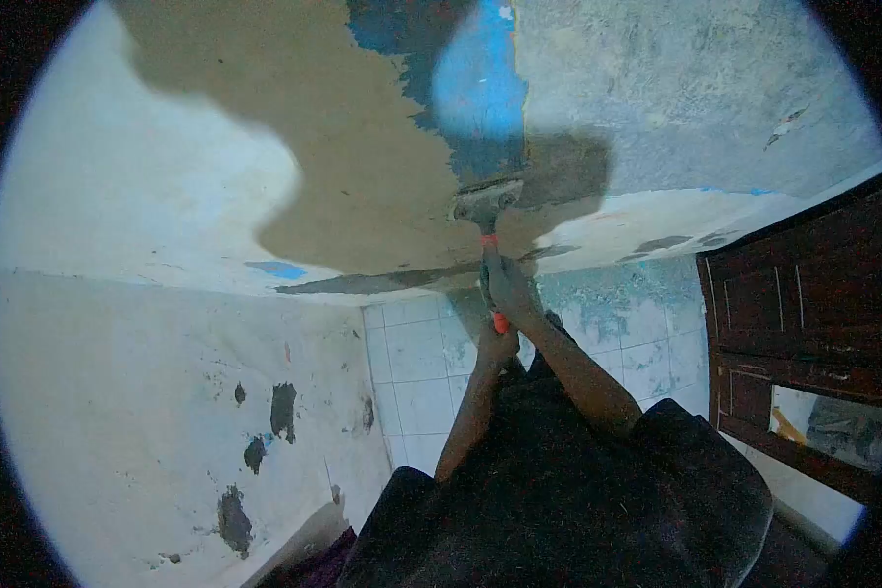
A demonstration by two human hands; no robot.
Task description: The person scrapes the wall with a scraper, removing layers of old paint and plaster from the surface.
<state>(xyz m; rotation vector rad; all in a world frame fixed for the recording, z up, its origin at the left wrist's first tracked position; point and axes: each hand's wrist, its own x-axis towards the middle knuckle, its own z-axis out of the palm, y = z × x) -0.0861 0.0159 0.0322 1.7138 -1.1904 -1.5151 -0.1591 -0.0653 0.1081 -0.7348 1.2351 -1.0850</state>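
Observation:
A scraper (488, 201) with a wide metal head and a red-and-dark handle has its blade against the wall, at the lower end of a blue strip (480, 83). My right hand (510, 286) is wrapped round the middle of the handle. Lower down, my left hand (498, 343) is closed on the handle's red end. Beige wall surface (363, 147) lies left of the blue strip, and a rough grey surface (676, 98) lies right of it. My shadow falls over the wall around the blade.
White floor tiles (416, 348) with pale debris show below the wall. A side wall (147, 392) with dark bare patches stands at the left. Dark wooden furniture (804, 304) with panels is at the right.

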